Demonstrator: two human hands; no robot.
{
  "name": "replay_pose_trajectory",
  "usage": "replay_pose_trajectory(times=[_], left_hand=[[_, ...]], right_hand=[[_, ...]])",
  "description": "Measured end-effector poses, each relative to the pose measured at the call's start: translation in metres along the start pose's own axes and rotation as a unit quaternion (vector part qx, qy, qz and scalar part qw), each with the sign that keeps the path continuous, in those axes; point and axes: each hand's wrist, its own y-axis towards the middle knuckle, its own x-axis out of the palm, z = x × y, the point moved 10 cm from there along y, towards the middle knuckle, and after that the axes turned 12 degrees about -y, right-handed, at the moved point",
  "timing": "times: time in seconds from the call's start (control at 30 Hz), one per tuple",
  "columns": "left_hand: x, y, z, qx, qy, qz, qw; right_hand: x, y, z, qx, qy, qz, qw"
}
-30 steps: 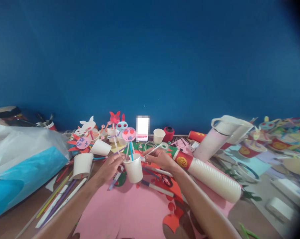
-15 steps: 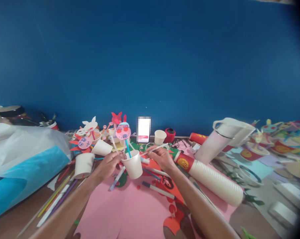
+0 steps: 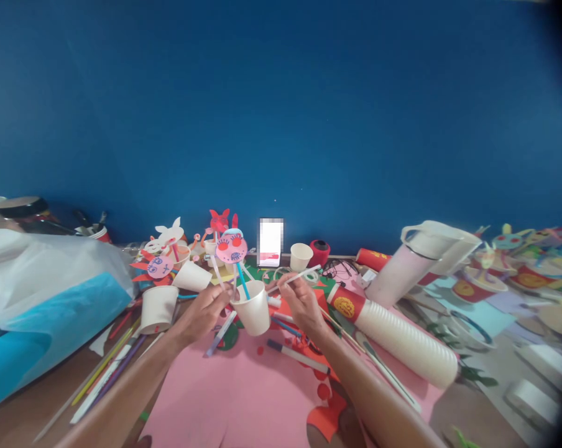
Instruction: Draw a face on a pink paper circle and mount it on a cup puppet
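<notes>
A white paper cup point(image 3: 254, 314) is gripped at its left rim by my left hand point(image 3: 209, 311), fingers pinched together. From the cup rises a blue straw point(image 3: 242, 281) topped by a pink paper face point(image 3: 231, 247) with red eyes. Pale straws also stand at the cup's left side, near my left fingertips. To the right of the cup, my right hand point(image 3: 300, 300) pinches a white straw point(image 3: 304, 272), which slants up to the right; its lower left end is close to the cup's rim.
Pink paper point(image 3: 244, 386) lies in front, with a marker point(image 3: 298, 357) on it. A stack of cups point(image 3: 406, 339) and a white jug point(image 3: 402, 264) are at right. Paper figures, an overturned cup point(image 3: 192, 275) and a plastic bag point(image 3: 61, 298) are at left. A lit phone point(image 3: 270, 239) stands behind.
My right hand has shifted slightly, and its straw now tilts more steeply. The cup in my left hand has moved a little to the right.
</notes>
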Motion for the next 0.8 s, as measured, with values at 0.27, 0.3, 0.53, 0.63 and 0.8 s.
replay_pose_trajectory(times=[0.27,0.3,0.53,0.63,0.8], left_hand=[[0.008,-0.016,0.034,0.179,0.139,-0.002,0.974],[0.009,-0.017,0.036,0.195,0.155,0.002,0.969],[0.004,-0.011,0.026,0.184,0.168,0.016,0.968],[0.001,-0.008,0.024,0.165,0.135,0.02,0.977],[-0.006,0.0,0.011,0.119,0.028,0.024,0.992]], right_hand=[[0.005,0.002,0.007,0.017,0.068,-0.039,0.997],[0.005,0.002,0.01,0.024,0.071,-0.043,0.996],[0.007,0.001,0.032,0.076,0.014,-0.051,0.996],[0.008,0.001,0.035,0.08,0.017,-0.045,0.996],[0.003,-0.002,0.04,0.126,-0.002,0.025,0.992]])
